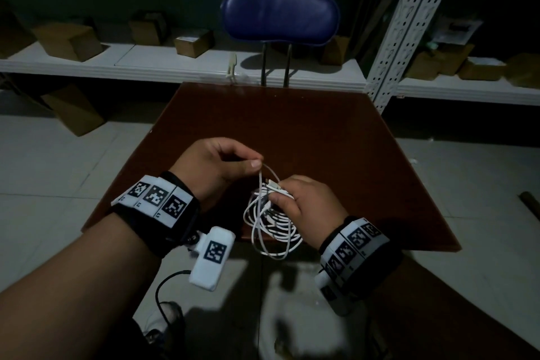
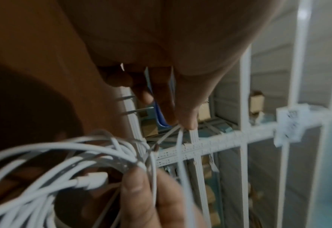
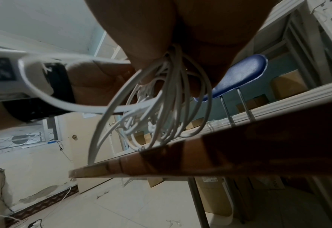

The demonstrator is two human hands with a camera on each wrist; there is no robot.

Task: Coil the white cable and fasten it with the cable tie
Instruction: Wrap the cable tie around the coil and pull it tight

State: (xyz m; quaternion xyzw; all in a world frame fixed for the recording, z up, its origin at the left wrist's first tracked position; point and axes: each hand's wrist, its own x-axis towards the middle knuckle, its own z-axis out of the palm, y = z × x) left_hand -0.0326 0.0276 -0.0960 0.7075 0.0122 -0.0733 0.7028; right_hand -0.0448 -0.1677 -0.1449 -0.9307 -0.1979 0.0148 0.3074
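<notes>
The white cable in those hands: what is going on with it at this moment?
A person is bundling a white cable above the near edge of a brown table. The right hand grips the gathered loops, which hang below it. The left hand pinches a thin white strand that runs up from the bundle, apparently the cable tie, though blur leaves that uncertain. Whether it is fastened yet cannot be told.

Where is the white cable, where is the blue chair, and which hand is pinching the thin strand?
white cable [image 1: 270,225], head view, on the hanging loops.
blue chair [image 1: 280,16], head view, middle of the backrest.
left hand [image 1: 214,168], head view, back of the hand pinching the strand.
</notes>
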